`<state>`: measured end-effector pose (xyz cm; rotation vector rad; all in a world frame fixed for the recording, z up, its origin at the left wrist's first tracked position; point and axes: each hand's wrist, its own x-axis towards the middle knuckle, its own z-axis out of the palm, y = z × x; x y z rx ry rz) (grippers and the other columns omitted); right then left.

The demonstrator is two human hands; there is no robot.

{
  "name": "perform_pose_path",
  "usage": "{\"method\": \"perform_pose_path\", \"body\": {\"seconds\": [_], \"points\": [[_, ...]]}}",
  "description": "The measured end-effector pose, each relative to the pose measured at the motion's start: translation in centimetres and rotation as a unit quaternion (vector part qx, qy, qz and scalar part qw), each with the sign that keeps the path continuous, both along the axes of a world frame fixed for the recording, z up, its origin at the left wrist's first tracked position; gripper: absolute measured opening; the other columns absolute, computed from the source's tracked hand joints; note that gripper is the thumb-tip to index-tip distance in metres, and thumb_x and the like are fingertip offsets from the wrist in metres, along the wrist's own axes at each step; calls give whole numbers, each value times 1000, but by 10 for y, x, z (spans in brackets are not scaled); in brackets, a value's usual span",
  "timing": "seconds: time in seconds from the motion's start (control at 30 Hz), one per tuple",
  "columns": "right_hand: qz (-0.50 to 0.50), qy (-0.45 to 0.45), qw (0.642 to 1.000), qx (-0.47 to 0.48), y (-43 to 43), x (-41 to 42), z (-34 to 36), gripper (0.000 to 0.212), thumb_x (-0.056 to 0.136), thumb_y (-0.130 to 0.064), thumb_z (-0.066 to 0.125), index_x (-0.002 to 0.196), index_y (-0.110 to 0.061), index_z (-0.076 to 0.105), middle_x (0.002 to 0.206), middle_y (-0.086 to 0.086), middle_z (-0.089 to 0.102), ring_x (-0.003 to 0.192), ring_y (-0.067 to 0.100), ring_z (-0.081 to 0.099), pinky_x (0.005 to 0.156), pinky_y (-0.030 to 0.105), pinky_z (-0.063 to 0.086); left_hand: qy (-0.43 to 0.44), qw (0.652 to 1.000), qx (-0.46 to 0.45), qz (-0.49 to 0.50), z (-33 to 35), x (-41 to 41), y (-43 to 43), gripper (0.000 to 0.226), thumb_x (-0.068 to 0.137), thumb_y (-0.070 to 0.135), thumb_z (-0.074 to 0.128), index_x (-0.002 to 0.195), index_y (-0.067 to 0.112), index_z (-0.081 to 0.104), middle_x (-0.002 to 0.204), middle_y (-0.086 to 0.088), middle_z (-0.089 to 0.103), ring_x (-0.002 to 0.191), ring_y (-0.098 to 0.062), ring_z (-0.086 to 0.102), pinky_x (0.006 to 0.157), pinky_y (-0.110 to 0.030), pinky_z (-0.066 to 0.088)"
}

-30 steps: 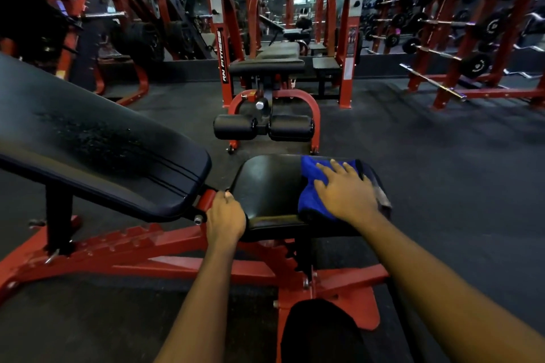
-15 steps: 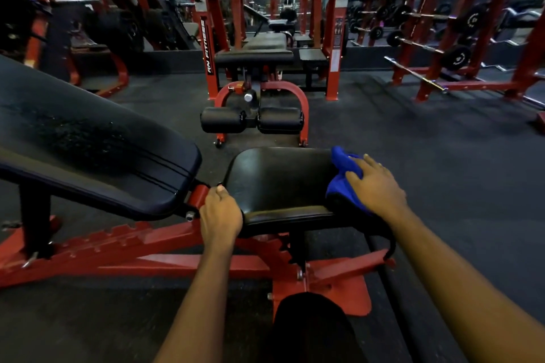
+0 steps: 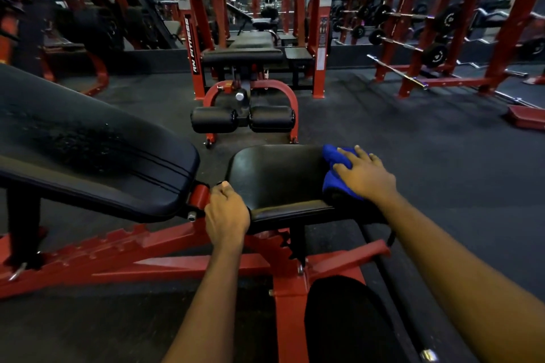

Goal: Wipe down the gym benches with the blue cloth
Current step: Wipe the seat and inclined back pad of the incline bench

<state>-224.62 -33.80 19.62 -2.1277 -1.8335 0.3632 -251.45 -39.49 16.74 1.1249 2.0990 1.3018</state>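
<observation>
A black padded seat (image 3: 280, 177) on a red frame (image 3: 177, 262) sits in front of me, with its long inclined back pad (image 3: 88, 150) reaching up to the left. The blue cloth (image 3: 333, 174) lies bunched on the seat's right edge. My right hand (image 3: 365, 175) presses flat on top of the cloth, fingers spread. My left hand (image 3: 225, 214) grips the seat's near left corner, beside the red hinge. Wet speckles show on the back pad.
Two black foam rollers (image 3: 241, 119) stand on a red hoop just beyond the seat. Farther back stands a red rack with another bench (image 3: 241, 53). A barbell and plate rack (image 3: 427, 38) fills the right. My dark-trousered knee (image 3: 348, 321) is below the seat. Dark rubber floor lies around.
My right hand has slid the blue cloth from the middle of the seat to its right edge. My left hand has stayed on the seat's corner.
</observation>
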Motion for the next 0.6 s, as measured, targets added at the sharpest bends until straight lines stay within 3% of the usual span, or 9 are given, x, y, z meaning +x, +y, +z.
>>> {"method": "perform_pose_path", "body": {"seconds": [0.13,0.33,0.43,0.53,0.6], "points": [[-13,-14,998,-54,41,-4,20,63,97,-61,34,154,-43,17,166,-1,6,149,36,18,119,52,18,-7,1000,-3,2,1,0,-1,49,105,43,24,124,12,58,118,-19,62,104,-40,56,77,-37,34],[59,-54,997,9,9,0,-2,57,100,-56,32,154,-43,20,166,-4,8,152,27,6,121,52,11,-15,1000,9,1,-1,0,1,51,104,44,24,125,12,57,118,-21,61,106,-41,55,78,-39,34],[36,-32,998,-46,44,1,13,59,98,-57,35,154,-44,20,165,-1,12,150,32,14,121,51,14,-21,1000,20,-4,-3,0,2,51,104,45,23,125,13,58,118,-20,61,106,-40,55,81,-41,37],[14,-71,995,-73,79,-29,29,58,96,-54,36,151,-38,30,161,-1,25,144,34,28,116,58,20,-29,999,32,-1,-6,-1,3,50,104,44,23,123,13,58,116,-19,61,105,-39,54,79,-39,35],[57,-103,991,-68,84,-56,30,54,99,-48,34,151,-35,30,161,-2,27,145,32,27,114,67,14,-33,999,33,-2,-6,-1,3,51,104,45,22,121,13,59,115,-18,62,103,-38,55,79,-40,36]]}}
